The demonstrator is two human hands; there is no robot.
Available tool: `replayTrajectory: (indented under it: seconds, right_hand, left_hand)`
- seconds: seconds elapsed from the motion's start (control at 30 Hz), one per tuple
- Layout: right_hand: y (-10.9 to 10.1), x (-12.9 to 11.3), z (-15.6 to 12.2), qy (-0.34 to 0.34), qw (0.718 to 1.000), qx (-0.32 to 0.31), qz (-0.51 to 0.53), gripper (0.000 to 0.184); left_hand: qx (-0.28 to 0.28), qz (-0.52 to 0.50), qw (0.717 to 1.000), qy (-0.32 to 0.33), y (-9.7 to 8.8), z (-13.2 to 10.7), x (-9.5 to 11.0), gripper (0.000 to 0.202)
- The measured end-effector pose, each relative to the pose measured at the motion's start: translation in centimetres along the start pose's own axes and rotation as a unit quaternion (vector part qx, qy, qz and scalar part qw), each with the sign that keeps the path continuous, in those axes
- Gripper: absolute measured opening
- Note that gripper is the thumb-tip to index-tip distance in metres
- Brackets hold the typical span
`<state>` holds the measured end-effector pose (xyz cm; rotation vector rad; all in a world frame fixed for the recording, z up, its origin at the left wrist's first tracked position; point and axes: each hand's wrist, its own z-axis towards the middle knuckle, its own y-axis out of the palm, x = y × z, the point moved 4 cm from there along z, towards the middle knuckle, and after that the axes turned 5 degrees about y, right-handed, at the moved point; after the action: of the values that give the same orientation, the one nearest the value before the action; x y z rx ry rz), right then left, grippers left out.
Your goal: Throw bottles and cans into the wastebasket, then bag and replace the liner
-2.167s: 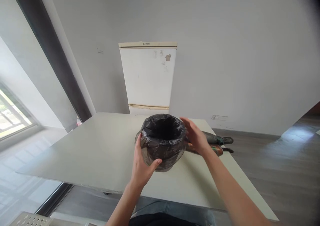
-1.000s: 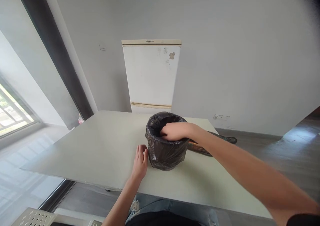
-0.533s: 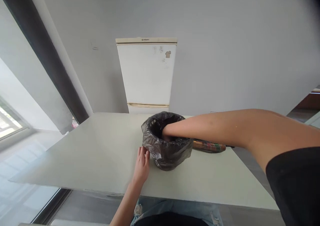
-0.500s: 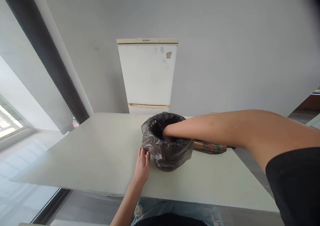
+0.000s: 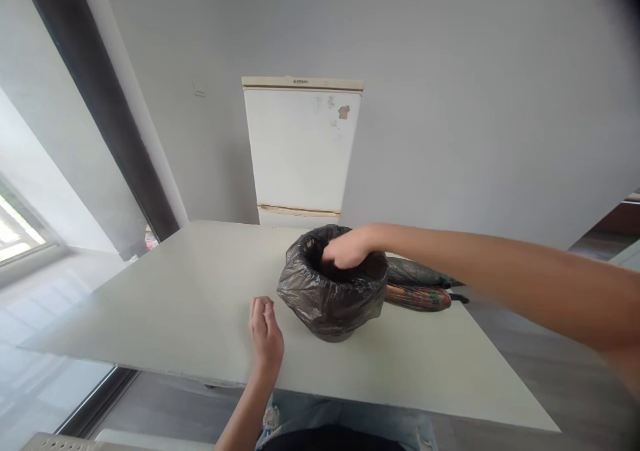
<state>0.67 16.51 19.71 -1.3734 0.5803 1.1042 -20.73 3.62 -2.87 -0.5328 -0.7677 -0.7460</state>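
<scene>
A small round bin lined with a black plastic bag point(image 5: 330, 298) stands on the pale table point(image 5: 190, 291). My right hand point(image 5: 347, 250) reaches into the bin's mouth from the right, its fingers curled down inside the liner, and what they grip is hidden. My left hand point(image 5: 266, 334) rests on the table a little left of the bin, apart from it, with its fingers loosely stretched forward and nothing in them.
Two folded umbrellas point(image 5: 417, 296) lie on the table right behind the bin. A white fridge point(image 5: 300, 151) stands against the wall beyond the table. A window is at the far left. A perforated white object point(image 5: 55, 442) shows at the bottom left.
My right arm has drawn back, so the hand sits higher at the bin's rim. My left hand has left the bin's side and moved left and nearer to me.
</scene>
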Motion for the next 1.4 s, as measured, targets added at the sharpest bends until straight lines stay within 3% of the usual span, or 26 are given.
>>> replayTrajectory:
  seconds: [0.03, 0.07, 0.1, 0.2, 0.3, 0.4, 0.47, 0.53, 0.63, 0.7, 0.8, 0.93, 1.03, 1.17, 1.3, 1.4]
  right_hand:
    - [-0.8, -0.9, -0.8, -0.001, 0.997, -0.068, -0.032, 0.012]
    - [-1.2, -1.8, -2.0, -0.033, 0.977, -0.179, -0.111, 0.012]
    - [-2.1, -2.5, -3.3, -0.084, 0.961, -0.204, -0.165, 0.016]
    - [-5.6, -3.0, -7.4, -0.17, 0.973, -0.028, -0.152, 0.03]
    - [-7.3, 0.8, -11.2, -0.139, 0.985, 0.103, 0.011, 0.05]
    - [-5.8, 6.8, -13.6, -0.082, 0.982, 0.114, 0.128, 0.094]
    - [-3.3, 10.7, -14.3, -0.047, 0.982, 0.08, 0.166, 0.123]
    - [-0.6, 13.8, -14.7, -0.019, 0.982, 0.076, 0.173, 0.137]
    - [2.3, 16.7, -14.7, 0.011, 0.979, 0.083, 0.183, 0.133]
    - [3.1, 17.6, -14.7, 0.016, 0.977, 0.081, 0.199, 0.128]
    - [2.9, 18.5, -15.1, 0.019, 0.978, 0.078, 0.193, 0.129]
    - [2.5, 19.5, -16.2, 0.027, 0.98, 0.065, 0.183, 0.133]
    - [3.4, 19.9, -16.9, 0.048, 0.984, 0.044, 0.165, 0.126]
    - [4.6, 19.2, -17.0, 0.049, 0.985, 0.046, 0.16, 0.107]
    - [5.0, 18.8, -16.3, 0.046, 0.983, 0.033, 0.176, 0.108]
    - [5.1, 19.1, -15.7, 0.04, 0.984, 0.032, 0.172, 0.109]
  left_hand:
    - [0.028, 0.001, 0.999, 0.014, -0.5, 0.1, 0.4, 0.032]
    - [0.048, 0.0, 0.998, 0.031, -0.9, 0.1, 0.9, 0.029]
    - [0.058, -0.002, 0.997, 0.049, -1.1, 0.1, 1.4, 0.025]
    - [0.038, -0.023, 0.994, 0.098, -1.0, 0.8, 3.0, 0.023]
    - [-0.009, -0.085, 0.991, 0.1, -0.4, 2.7, 4.2, 0.043]
    - [-0.109, -0.15, 0.98, 0.08, 0.5, 5.0, 4.5, 0.071]
    - [-0.207, -0.182, 0.959, 0.064, 1.5, 5.6, 4.3, 0.091]
    - [-0.279, -0.207, 0.937, 0.033, 2.6, 5.3, 3.8, 0.104]
    - [-0.306, -0.207, 0.929, -0.01, 4.0, 4.3, 2.8, 0.111]
    - [-0.306, -0.187, 0.934, -0.012, 4.5, 3.9, 2.5, 0.108]
    - [-0.31, -0.177, 0.934, 0.003, 4.3, 3.6, 2.0, 0.103]
    - [-0.31, -0.205, 0.928, -0.016, 2.8, 2.8, 0.5, 0.105]
    - [-0.352, -0.201, 0.912, -0.062, 2.4, 0.7, -0.7, 0.11]
    - [-0.376, -0.197, 0.903, -0.068, 3.2, -1.1, -0.6, 0.098]
    - [-0.346, -0.177, 0.919, -0.064, 4.1, -0.4, -0.3, 0.09]
    - [-0.358, -0.143, 0.92, -0.068, 4.4, 0.3, -0.5, 0.083]
